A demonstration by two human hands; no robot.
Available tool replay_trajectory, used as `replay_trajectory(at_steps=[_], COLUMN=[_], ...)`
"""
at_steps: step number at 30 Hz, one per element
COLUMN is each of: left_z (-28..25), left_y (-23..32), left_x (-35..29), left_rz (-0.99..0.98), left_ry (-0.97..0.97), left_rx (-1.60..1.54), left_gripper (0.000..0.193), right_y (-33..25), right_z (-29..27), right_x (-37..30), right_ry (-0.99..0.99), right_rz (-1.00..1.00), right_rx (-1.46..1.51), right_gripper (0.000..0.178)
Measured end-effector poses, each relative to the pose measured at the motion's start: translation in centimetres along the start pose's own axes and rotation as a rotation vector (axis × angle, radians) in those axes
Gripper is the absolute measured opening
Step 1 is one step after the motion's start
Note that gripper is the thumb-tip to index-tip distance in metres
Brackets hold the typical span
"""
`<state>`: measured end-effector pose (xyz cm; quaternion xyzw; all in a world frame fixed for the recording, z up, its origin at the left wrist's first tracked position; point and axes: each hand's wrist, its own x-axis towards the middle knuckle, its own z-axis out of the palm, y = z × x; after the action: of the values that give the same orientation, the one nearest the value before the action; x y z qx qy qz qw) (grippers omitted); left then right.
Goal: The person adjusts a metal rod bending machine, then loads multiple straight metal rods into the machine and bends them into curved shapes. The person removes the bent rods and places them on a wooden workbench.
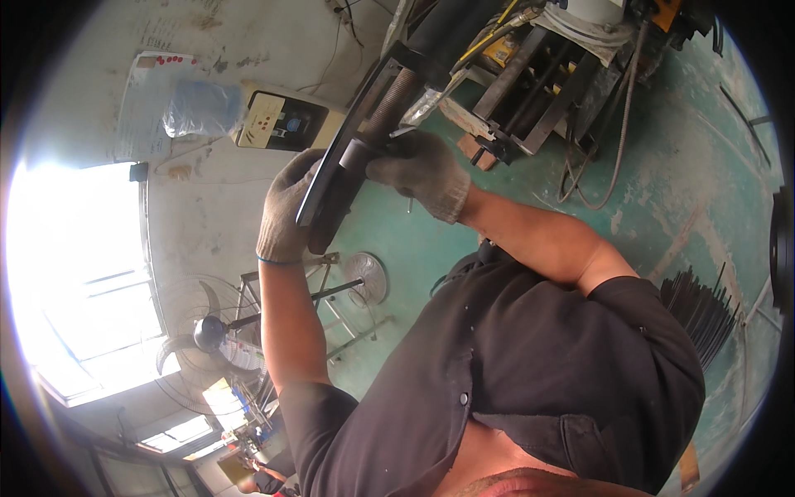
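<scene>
A long dark metal frame [327, 195] slants down toward me from the upper middle. Inside it run a threaded rod or tight spring [396, 99] and a short smooth grey cylinder [354, 154]. My left hand [286, 211], in a grey knit glove, grips the frame's lower left side, its fingertips hidden behind the plate. Also gloved, my right hand [426, 170] is closed at the frame's right side, beside the grey cylinder. A small bright metal piece [402, 131] shows above its fingers; what they hold is hidden.
A standing fan [211, 333] is at left, near a bright window [83, 273]. On the wall hangs a beige-and-black control box [286, 122]. A heavy vise-like machine base [530, 91] with a loose cable [625, 124] stands upper right. Dark rods [700, 311] are bundled at right. Another person [269, 479] is lower left.
</scene>
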<state>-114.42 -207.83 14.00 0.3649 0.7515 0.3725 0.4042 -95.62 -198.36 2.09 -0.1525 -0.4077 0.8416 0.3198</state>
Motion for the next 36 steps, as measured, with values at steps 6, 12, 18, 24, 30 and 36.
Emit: replay_trajectory(at_steps=[6,12,18,24,30,36], left_z=[-1.4,-0.7,-0.6,-0.3,0.5,0.9], left_y=[-1.0,-0.2,-0.3,-0.2,-0.7,0.0], left_x=[0.6,1.1,1.8,2.1,3.2,3.2], left_rz=[0.105,0.152,0.147,0.150,0.128,0.107], left_ry=[-0.032,-0.117,-0.129,-0.198,-0.199,-0.296], left_rx=[0.022,-0.048,-0.110,-0.134,-0.143,-0.270], left_gripper=[0.046,0.047,0.052,0.062,0.069,0.074], right_y=[-0.5,1.0,1.4,1.7,1.9,1.6], right_z=[1.1,1.6,0.8,0.7,1.0,0.4], right_x=[-0.6,-0.1,-1.0,-1.2,-0.9,-1.6], right_ry=[0.043,0.098,0.153,0.160,0.185,0.168], right_rz=[0.002,-0.074,-0.033,-0.051,-0.010,-0.042], right_rx=[0.058,0.055,-0.061,0.014,-0.094,-0.022], right_gripper=[0.034,0.030,0.035,0.039,0.042,0.039])
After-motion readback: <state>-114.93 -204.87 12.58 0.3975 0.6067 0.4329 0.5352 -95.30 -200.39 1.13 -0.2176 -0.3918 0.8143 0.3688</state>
